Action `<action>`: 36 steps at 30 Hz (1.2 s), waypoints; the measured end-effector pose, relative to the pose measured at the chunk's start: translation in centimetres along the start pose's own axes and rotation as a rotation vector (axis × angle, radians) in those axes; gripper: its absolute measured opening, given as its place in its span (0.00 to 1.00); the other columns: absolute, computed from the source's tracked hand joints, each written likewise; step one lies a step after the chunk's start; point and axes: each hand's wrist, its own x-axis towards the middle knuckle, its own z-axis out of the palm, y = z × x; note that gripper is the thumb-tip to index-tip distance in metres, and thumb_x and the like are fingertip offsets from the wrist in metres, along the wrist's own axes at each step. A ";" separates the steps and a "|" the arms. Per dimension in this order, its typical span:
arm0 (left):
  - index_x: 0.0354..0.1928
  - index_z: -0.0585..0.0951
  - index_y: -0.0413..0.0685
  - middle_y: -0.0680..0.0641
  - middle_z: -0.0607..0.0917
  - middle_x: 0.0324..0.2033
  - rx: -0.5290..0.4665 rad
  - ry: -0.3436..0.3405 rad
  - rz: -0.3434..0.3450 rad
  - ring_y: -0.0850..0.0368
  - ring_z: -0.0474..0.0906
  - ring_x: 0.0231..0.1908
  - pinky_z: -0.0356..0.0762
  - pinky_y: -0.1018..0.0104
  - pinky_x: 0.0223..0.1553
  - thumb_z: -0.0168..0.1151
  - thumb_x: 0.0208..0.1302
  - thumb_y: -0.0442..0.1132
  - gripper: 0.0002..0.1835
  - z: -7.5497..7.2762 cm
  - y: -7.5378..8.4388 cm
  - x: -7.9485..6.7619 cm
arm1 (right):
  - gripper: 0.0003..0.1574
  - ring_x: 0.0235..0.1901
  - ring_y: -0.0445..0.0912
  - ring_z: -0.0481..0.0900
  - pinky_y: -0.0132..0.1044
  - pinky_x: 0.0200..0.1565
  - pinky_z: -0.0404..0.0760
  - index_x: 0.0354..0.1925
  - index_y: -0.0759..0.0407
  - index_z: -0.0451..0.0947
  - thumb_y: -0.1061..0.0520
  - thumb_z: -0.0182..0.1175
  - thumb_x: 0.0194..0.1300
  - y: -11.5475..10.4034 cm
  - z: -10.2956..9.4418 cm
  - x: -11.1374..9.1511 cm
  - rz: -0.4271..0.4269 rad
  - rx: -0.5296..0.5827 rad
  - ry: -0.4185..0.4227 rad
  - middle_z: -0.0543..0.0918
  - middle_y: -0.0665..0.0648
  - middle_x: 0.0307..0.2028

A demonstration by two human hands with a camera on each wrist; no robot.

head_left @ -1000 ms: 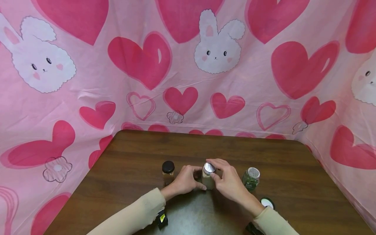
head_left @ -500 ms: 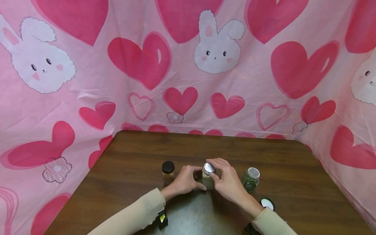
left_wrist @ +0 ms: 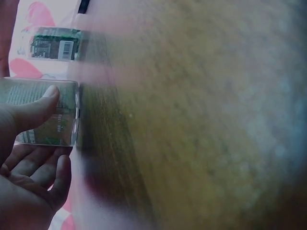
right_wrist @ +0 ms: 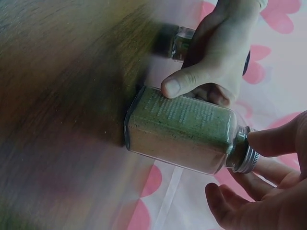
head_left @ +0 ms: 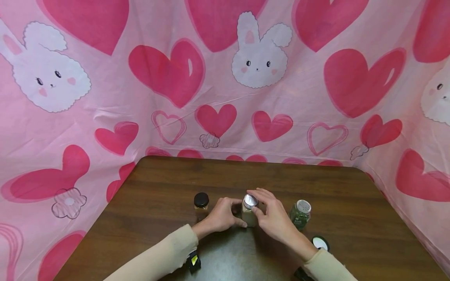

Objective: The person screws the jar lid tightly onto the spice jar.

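Observation:
A square glass spice jar [head_left: 249, 219] stands upright on the wooden table, powder inside it and a silver metal lid [head_left: 250, 200] on top. My left hand [head_left: 221, 216] grips its body low down, thumb on one face; in the left wrist view that thumb lies across the printed label. On the other side, my right hand [head_left: 274, 220] pinches the lid between thumb and fingers. The right wrist view shows the ridged lid [right_wrist: 250, 158] at the jar's neck, with the thumb against its edge.
Behind my left wrist stands a black-capped jar [head_left: 201, 200]. To the right is a jar of green herbs [head_left: 300, 215] with a perforated top. A black cap with a white inside [head_left: 320, 243] lies near my right sleeve. A small black object with a yellow mark [head_left: 194, 262] is below my left sleeve.

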 end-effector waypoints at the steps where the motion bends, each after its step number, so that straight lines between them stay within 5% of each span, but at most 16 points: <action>1: 0.58 0.87 0.45 0.52 0.91 0.47 -0.002 0.000 -0.003 0.65 0.86 0.43 0.83 0.67 0.46 0.87 0.49 0.33 0.31 0.0 0.0 0.0 | 0.30 0.73 0.60 0.67 0.66 0.68 0.65 0.64 0.59 0.82 0.72 0.68 0.65 0.0 -0.1 0.0 -0.005 -0.002 0.003 0.79 0.63 0.66; 36: 0.56 0.88 0.43 0.52 0.91 0.45 0.025 0.036 -0.005 0.66 0.84 0.40 0.82 0.67 0.43 0.89 0.44 0.33 0.32 0.1 0.0 0.0 | 0.32 0.67 0.60 0.75 0.64 0.63 0.72 0.62 0.57 0.83 0.67 0.77 0.60 0.5 -1.0 -1.2 -0.064 -0.092 0.075 0.83 0.58 0.61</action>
